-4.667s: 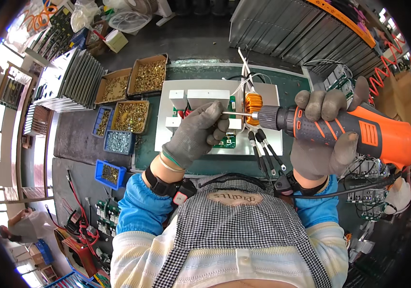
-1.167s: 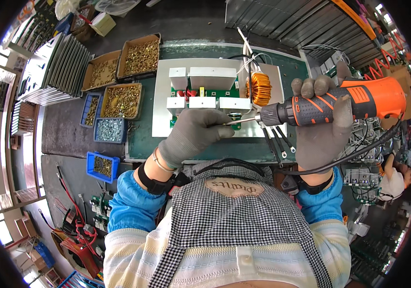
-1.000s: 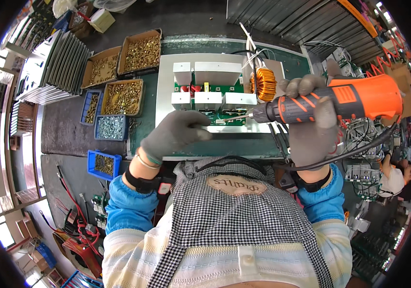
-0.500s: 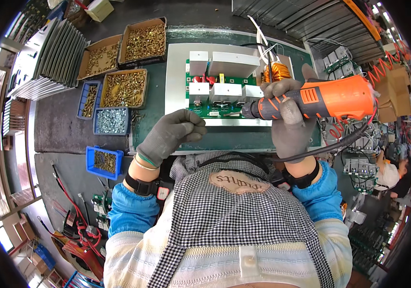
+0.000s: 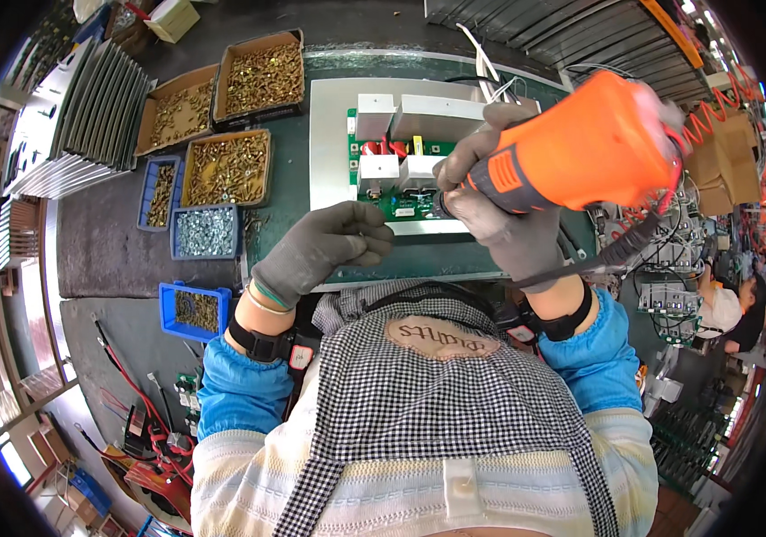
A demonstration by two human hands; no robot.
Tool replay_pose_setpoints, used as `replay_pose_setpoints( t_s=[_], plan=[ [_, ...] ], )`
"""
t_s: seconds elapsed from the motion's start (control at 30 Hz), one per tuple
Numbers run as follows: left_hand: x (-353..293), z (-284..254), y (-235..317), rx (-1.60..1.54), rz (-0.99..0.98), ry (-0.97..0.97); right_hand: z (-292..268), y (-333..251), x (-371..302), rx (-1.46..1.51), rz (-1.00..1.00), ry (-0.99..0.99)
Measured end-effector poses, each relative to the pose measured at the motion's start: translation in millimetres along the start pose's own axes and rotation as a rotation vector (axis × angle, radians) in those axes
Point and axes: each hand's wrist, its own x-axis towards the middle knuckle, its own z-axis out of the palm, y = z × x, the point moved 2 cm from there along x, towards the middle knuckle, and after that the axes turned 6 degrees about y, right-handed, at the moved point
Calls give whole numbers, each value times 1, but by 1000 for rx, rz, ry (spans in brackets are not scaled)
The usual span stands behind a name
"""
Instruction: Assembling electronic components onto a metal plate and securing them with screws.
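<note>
My right hand point(image 5: 517, 237), in a grey glove, is wrapped round an orange and dark grey electric screwdriver point(image 5: 580, 148). The tool leans over the front part of a green circuit board point(image 5: 405, 206), its tip hidden behind my fingers. That board carries silver metal blocks point(image 5: 441, 115) and lies on a pale metal plate point(image 5: 333, 134). Close to the plate's front left edge, my gloved left hand point(image 5: 320, 251) has its fingers curled together; whatever they may hold is hidden. A black cable point(image 5: 624, 251) trails from the screwdriver across my right wrist.
To the left stand cardboard boxes of brass-coloured screws point(image 5: 262, 76) and blue trays, one with silver fasteners point(image 5: 206, 233). A small blue tray point(image 5: 195, 309) sits nearer me. Stacked metal plates point(image 5: 96, 116) rise at far left. Wired boards point(image 5: 669, 309) and another person point(image 5: 732, 313) are at right.
The screwdriver has swung from nearly level to steeply tilted, its back end raised towards the camera. My right hand has shifted left over the board. My left hand has moved slightly right.
</note>
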Motion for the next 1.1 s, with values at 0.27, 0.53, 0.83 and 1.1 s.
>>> replay_pose_setpoints(
  t_s=[0.27, 0.53, 0.83, 1.1],
  plan=[
    [3, 9, 5, 70, 34, 101, 3, 0, 2, 218, -12, 74],
    [2, 23, 16, 217, 238, -102, -33, -62, -11, 549, -108, 104],
    [6, 45, 29, 751, 556, 47, -37, -57, -26, 633, -147, 233],
    [8, 53, 33, 879, 679, 119, -33, -47, -30, 558, -97, 347]
  ],
)
